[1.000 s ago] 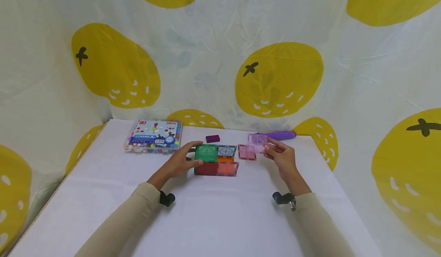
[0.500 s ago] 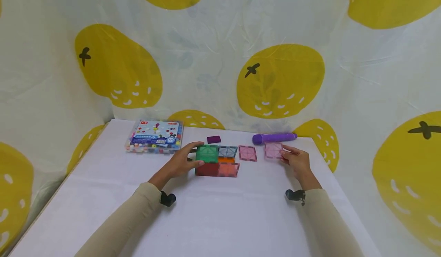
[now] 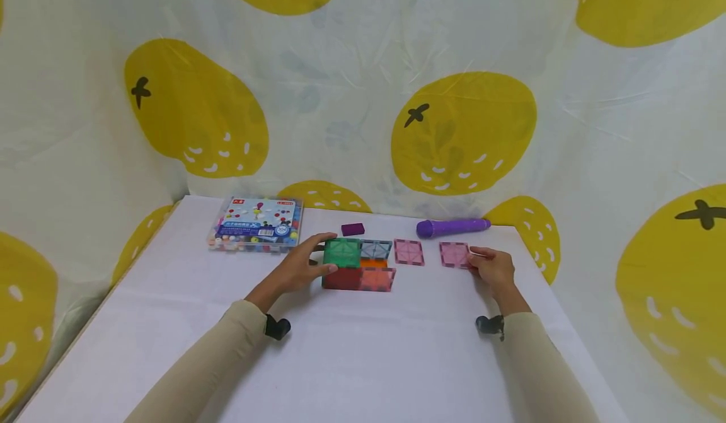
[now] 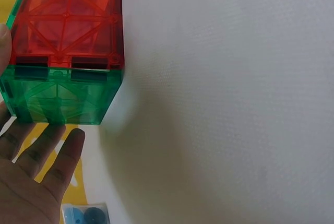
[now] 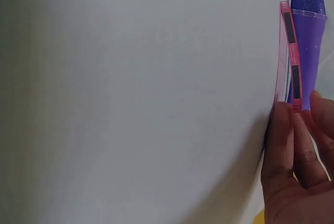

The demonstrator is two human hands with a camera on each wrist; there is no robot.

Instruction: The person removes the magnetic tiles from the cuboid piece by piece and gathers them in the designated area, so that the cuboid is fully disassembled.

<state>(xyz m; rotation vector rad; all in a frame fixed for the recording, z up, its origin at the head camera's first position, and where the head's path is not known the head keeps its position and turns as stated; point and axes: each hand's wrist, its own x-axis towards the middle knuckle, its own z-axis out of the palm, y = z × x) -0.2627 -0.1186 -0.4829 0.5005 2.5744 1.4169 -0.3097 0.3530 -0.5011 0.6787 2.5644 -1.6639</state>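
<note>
Head view: bead box [image 3: 256, 224] label illegible.

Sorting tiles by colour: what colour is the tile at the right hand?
Pink tile, clearest in the head view.

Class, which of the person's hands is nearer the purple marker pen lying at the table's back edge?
Right. The right hand sits just in front of the purple marker pen; the left hand rests against the green tile, farther left.
</note>
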